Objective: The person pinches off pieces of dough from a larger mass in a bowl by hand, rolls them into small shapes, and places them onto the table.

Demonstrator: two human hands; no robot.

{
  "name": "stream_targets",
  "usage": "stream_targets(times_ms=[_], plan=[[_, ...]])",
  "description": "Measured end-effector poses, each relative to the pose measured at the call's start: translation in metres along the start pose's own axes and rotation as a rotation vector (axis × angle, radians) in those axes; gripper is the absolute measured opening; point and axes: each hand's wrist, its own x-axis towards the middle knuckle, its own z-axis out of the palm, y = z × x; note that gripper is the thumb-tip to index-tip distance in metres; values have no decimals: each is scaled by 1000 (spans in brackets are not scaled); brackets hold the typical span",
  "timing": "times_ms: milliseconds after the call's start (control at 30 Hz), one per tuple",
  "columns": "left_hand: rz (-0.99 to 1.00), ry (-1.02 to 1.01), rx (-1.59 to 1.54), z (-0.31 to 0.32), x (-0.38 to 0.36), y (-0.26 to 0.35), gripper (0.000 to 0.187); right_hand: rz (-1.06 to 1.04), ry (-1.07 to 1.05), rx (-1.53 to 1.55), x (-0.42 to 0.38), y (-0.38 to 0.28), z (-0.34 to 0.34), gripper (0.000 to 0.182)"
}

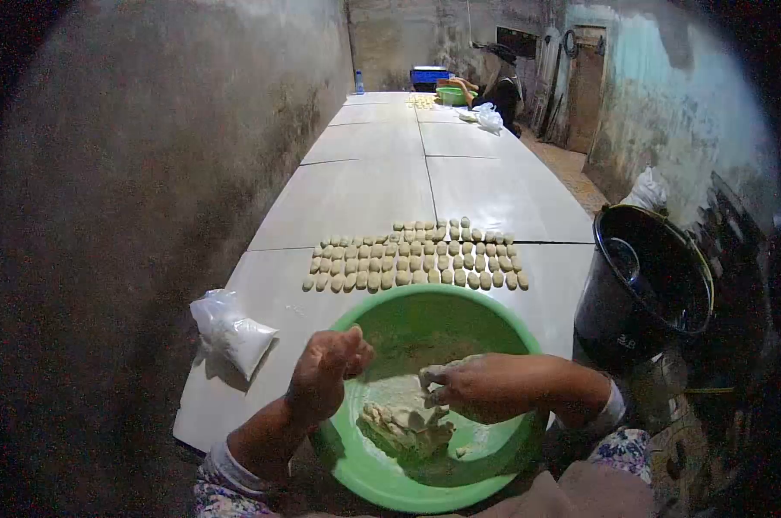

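A wide green basin (502, 328) stands in front of me, holding a rough mass of pale dough (399, 427) with white flour around it. My left hand (328, 367) is over the basin's left rim with its fingers curled in; whatever they hold, if anything, is hidden. From the right, my right hand (472, 387) reaches over the basin just above the dough. Its fingertips are coated with flour or dough and slightly apart, with nothing visible between them. Beyond the basin, many small oval dough pieces (399, 259) lie in rows on the white table (356, 203).
A plastic bag of white powder (239, 337) lies left of the basin. At right stands a tall black bucket (610, 302). Far down the table, a person (502, 86) works at another green basin (451, 97), near a blue crate (428, 78) and plastic bag (489, 117). A wall borders the left.
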Motion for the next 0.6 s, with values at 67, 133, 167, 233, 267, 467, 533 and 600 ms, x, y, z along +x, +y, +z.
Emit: stream_targets(times_ms=[67,133,167,233,267,467,533,600], plan=[[-86,77,104,4,2,5,51,-36,-86,-91,0,-7,-7,32],[-60,-55,10,7,4,7,54,-123,15,-144,-1,-6,-5,31],[-50,-72,-40,1,7,-5,51,-79,-26,-79,-3,-9,-7,31],[-189,-80,-94,13,9,5,44,-10,-98,-50,-2,-20,-15,33],[-331,-91,-147,17,10,9,41,-10,-97,-50,-1,-19,-14,33],[-281,-246,18,15,10,8,38,-131,273,-112,4,-6,-9,12],[-260,-340,-18,9,11,2,40,-89,302,-128,5,-16,-16,11],[-196,-331,141,9,8,1,45,-4,441,-75,2,-29,-23,12]])
